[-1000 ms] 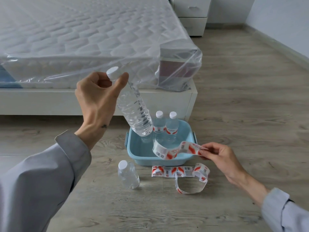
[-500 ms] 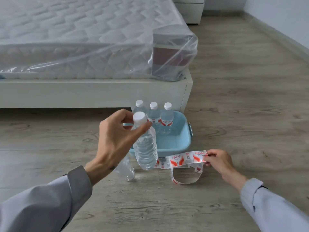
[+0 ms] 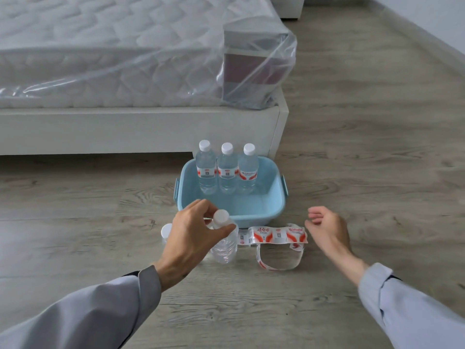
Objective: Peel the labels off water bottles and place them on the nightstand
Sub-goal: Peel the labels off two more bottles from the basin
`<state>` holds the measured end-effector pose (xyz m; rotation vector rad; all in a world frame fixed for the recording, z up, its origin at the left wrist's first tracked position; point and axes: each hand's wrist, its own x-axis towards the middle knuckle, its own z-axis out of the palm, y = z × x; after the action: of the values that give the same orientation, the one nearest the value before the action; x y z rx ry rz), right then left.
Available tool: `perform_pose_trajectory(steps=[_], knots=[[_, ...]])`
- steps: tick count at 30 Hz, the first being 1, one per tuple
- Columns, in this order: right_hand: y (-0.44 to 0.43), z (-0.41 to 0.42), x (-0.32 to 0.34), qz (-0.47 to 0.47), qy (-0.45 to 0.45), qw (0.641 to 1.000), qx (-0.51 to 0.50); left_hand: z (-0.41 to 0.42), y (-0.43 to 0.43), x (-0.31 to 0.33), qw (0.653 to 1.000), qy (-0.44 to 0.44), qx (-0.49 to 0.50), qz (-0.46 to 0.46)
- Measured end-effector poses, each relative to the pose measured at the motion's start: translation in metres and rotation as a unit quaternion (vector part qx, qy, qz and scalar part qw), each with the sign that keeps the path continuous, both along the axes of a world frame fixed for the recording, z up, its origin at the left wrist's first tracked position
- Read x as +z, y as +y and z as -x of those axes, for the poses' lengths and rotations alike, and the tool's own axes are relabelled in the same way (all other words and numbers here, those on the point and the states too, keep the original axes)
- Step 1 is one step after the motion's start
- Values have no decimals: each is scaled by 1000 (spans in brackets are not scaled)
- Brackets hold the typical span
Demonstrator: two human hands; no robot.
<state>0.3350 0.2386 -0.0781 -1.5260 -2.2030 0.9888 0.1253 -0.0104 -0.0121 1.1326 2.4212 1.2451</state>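
Note:
My left hand (image 3: 195, 233) grips the neck of a bare, label-free water bottle (image 3: 224, 244) that stands on the floor in front of the blue tub (image 3: 274, 197). A second bare bottle (image 3: 166, 231) stands behind that hand, mostly hidden. Three labelled bottles (image 3: 227, 170) stand upright in a row at the back of the tub. Peeled red-and-white labels (image 3: 274, 234) lie on the floor, one flat strip and one loop (image 3: 278, 263). My right hand (image 3: 325, 226) hovers just right of the labels, fingers loosely curled, holding nothing.
A plastic-wrapped mattress (image 3: 113, 51) on a white bed frame (image 3: 141, 129) fills the upper left. A white nightstand (image 3: 289, 7) shows at the top edge beyond the bed. Wooden floor extends right to a wall (image 3: 432, 16).
My left hand has lowered the bare bottle from mid-air to the floor. My right hand has laid the peeled label down beside the other one and let go.

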Motion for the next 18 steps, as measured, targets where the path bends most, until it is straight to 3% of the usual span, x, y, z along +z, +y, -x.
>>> perform_pose_trajectory(steps=[7,12,15,18], knots=[[-53,35,16,51,81,979,178,-7,1,-22,996,68,1,58],[-93,55,8,72,66,941,325,-10,2,-21,994,79,-3,78],[-106,58,3,63,54,938,338,-10,1,-9,993,58,-41,99],[-110,61,2,33,50,940,335,5,-8,8,996,67,-39,40]])
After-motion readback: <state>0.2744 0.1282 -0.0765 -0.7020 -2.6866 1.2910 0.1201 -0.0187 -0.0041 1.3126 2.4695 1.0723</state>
